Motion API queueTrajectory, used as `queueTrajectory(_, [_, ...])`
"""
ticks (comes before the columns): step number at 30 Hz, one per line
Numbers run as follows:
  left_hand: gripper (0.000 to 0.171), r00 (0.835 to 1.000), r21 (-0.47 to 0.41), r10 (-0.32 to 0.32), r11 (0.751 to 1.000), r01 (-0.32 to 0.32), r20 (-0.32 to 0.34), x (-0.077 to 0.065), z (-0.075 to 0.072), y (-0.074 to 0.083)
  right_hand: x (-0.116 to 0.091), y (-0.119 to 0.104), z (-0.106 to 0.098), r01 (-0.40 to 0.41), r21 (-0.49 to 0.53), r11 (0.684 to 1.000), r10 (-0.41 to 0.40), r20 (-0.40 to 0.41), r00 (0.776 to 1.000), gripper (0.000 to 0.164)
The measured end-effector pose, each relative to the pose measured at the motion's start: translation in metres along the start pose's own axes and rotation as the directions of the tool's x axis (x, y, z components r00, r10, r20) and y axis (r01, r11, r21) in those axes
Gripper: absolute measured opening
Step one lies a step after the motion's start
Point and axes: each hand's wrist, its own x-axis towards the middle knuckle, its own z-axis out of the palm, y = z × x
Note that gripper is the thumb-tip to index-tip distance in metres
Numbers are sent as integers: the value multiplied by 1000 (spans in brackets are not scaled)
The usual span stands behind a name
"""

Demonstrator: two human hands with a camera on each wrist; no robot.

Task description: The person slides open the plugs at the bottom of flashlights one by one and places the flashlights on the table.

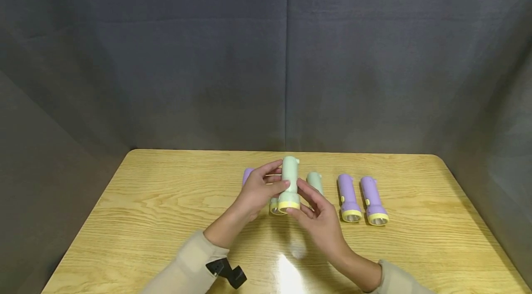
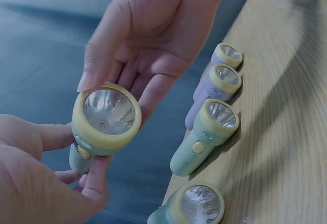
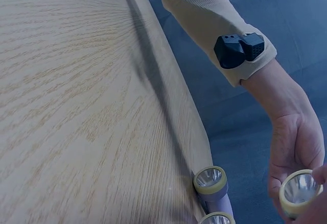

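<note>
A pale green flashlight (image 1: 290, 174) with a yellow rim is held up above the table, its lens end toward me. My left hand (image 1: 256, 191) grips its body, thumb across the front, beside the switch in the left wrist view. My right hand (image 1: 323, 225) holds the same flashlight at the lens end, thumb against the yellow rim (image 2: 106, 138). Behind the hands, a second green flashlight (image 1: 315, 180) and a purple flashlight (image 1: 247, 175) are partly hidden. Another green flashlight (image 2: 196, 203) shows its lens low in the left wrist view.
Two purple flashlights (image 1: 349, 197) lie side by side right of my right hand, lenses toward me. The wooden table (image 1: 166, 201) carries them all. Dark grey cloth (image 1: 208, 77) stands behind and at both sides. A black wrist camera (image 1: 226, 272) sits on the left sleeve.
</note>
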Motion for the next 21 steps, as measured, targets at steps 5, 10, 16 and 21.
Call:
queueTrajectory(5, [61, 1000, -10, 13, 1000, -13, -10, 0, 1, -4, 3, -2, 1, -29, -6, 1000, 28, -28, 999, 49])
queueTrajectory(10, [61, 998, 4, 56, 998, -55, -29, 1, 3, -9, 11, -4, 1, -54, -24, 998, 52, -98, 994, 40])
queueTrajectory(16, [61, 994, -6, 107, 994, -107, -37, 1, 5, -13, 20, -6, 0, -102, -65, 993, 91, -153, 984, 41])
queueTrajectory(21, [61, 987, 7, 160, 987, -159, -29, -1, 7, -15, 26, -6, -1, -140, -91, 986, 123, -174, 977, 43])
